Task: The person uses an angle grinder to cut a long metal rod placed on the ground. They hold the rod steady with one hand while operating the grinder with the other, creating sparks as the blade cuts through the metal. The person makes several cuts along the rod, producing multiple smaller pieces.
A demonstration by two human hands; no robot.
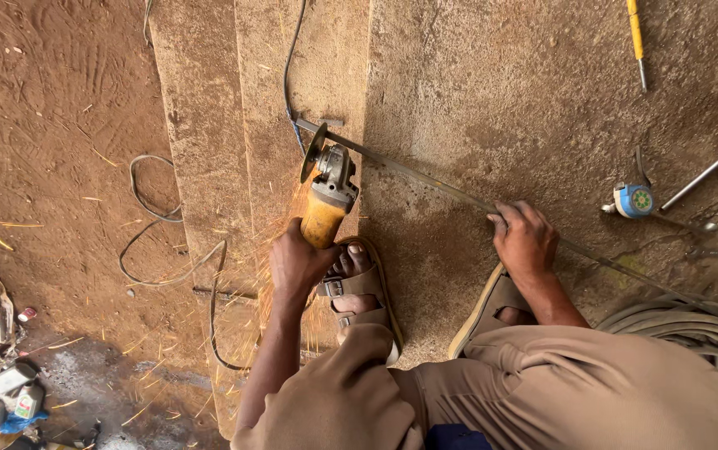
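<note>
**Item: angle grinder at work on a thin metal bar, concrete floor**

Step in hand, as judged: cutting. Left hand (296, 262) closed round the yellow-bodied angle grinder (328, 196); its disc (312, 153) meets the metal bar (451, 193) near the bar's far end, orange sparks (280, 275) thrown back. Right hand (524, 240) pressed down on the bar, fingers curled over it. Bar: slim, straight, dull grey, lying slantwise on the rough, gritty floor (501, 100). Next move calls for steady pressure and a firm hold-down. Nearby: round blue tape measure (633, 200), black cable (155, 242), coiled hose (700, 333).
</note>
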